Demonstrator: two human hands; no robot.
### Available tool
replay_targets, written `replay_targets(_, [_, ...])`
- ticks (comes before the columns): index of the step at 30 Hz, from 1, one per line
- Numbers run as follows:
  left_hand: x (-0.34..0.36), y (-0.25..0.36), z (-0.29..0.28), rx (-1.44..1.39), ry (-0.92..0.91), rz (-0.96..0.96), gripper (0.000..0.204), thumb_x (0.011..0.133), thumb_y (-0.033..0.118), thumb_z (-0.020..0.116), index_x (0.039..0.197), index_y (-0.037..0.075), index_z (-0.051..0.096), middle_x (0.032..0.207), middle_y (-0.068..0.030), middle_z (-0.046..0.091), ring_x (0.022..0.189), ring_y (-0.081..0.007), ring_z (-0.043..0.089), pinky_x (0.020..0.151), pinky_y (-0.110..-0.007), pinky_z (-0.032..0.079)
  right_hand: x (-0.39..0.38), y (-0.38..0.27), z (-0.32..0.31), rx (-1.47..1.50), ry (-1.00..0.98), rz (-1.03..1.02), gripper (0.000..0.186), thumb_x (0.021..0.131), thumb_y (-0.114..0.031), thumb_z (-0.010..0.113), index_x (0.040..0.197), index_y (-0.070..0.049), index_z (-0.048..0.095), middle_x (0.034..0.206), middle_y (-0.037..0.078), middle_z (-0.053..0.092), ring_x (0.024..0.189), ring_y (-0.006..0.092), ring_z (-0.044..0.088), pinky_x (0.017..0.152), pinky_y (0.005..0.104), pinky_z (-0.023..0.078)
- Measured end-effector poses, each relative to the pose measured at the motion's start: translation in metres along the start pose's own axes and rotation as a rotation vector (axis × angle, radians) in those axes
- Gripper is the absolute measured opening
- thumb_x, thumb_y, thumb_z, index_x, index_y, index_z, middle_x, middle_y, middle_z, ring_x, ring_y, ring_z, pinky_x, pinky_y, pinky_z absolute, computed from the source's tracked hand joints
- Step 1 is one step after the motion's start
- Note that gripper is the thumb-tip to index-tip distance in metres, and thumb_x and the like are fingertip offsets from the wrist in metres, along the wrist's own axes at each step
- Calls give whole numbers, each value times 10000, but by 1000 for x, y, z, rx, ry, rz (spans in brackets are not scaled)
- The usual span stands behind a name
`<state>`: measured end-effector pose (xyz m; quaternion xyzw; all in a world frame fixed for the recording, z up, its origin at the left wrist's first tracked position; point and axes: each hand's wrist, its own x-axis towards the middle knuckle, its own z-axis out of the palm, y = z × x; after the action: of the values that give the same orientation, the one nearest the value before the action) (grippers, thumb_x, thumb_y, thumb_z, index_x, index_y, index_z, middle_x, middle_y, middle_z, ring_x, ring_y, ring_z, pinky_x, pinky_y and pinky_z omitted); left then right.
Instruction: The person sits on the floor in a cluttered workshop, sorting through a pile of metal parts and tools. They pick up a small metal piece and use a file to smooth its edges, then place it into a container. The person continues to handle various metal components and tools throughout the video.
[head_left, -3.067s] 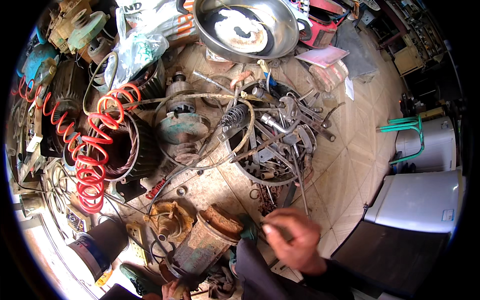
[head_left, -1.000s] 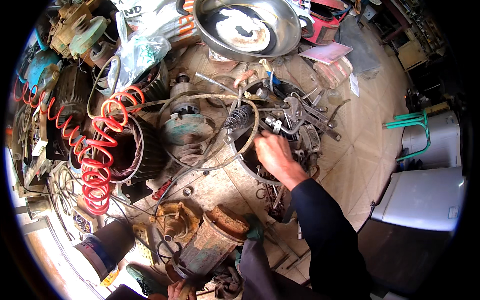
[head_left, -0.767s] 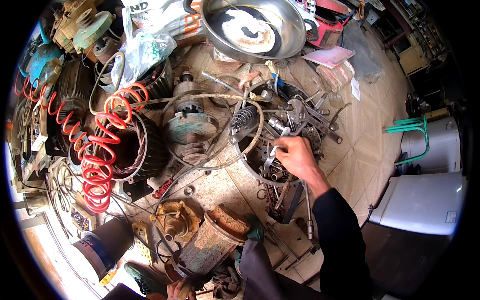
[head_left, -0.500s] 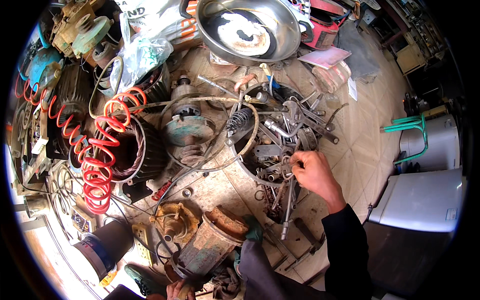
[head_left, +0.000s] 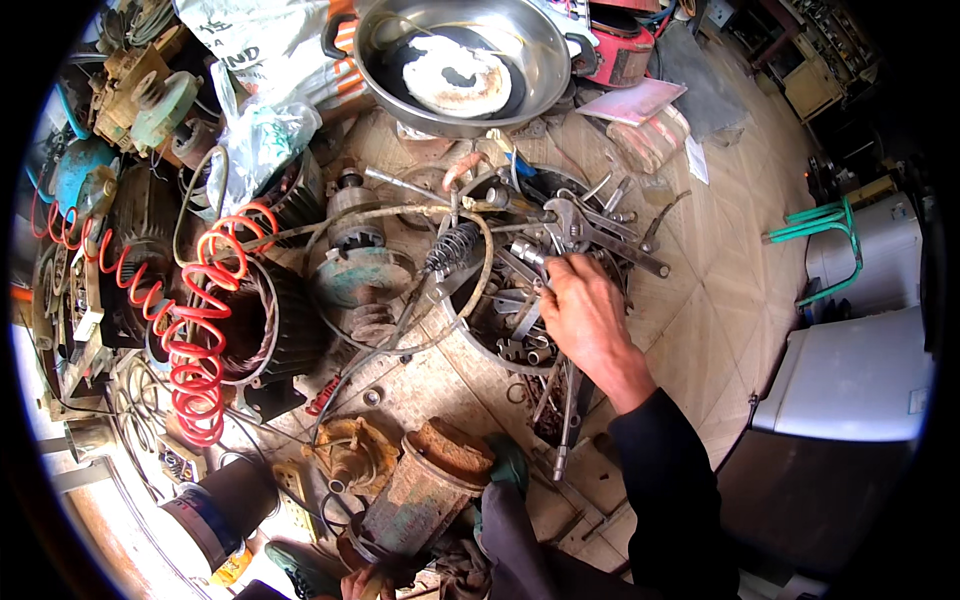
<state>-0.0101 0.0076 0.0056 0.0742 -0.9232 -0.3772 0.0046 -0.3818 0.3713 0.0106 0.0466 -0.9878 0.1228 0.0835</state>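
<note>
My right hand [head_left: 590, 315] reaches from the lower right into a round pan [head_left: 478, 340] heaped with metal tools. Its fingers are bent down among them, against a chrome L-shaped socket wrench [head_left: 528, 252]; what they pinch is hidden. Just beyond the fingers lies an adjustable wrench [head_left: 566, 222]. Several open-ended spanners and sockets are piled around, and a long socket bar [head_left: 564, 440] sticks out toward me. At the bottom edge my left hand [head_left: 368, 583] is partly cut off, its fingers curled beside a rusty motor housing [head_left: 420, 505]; I cannot make out what it holds.
A steel pan [head_left: 365, 70] with a white ring-shaped piece stands at the back. Red coiled hose [head_left: 200, 345] and an open motor stator [head_left: 290, 320] are at the left. A rotor [head_left: 360, 265] stands beside the tools. A pale metal cabinet [head_left: 850, 385] is at the right.
My right hand has moved farther from me into the tool pan, from the near-side spanners to the L-shaped socket wrench. The left hand stays low at the edge. The view has shifted slightly.
</note>
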Motion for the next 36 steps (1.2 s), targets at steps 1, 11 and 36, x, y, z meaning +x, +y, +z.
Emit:
replay_targets(1, [1,0,-1,-4,-7,35,104,929,90,656,956,9,715,1032,-168,723,947,-344,666,874,-436,527,6,-4,5,55,-27,-10,392,830,-55,714,1210,18,652,1069,209,659,1021,375,642,885,470,545])
replay_targets(11, [-21,-16,5,-22,31,-134,87,910,77,680,962,33,734,1047,-148,734,944,-326,662,853,-410,534,55,-13,73,31,53,-191,677,749,19,713,1385,33,483,1341,239,546,1241,397,544,1112,476,397])
replay_targets(36, [-38,-25,10,-180,101,-264,233,876,24,726,1080,-55,645,1021,-137,671,890,-258,662,739,-322,533,-20,-2,29,6,82,-551,237,818,-7,650,1054,12,633,967,143,664,917,307,626,977,489,473])
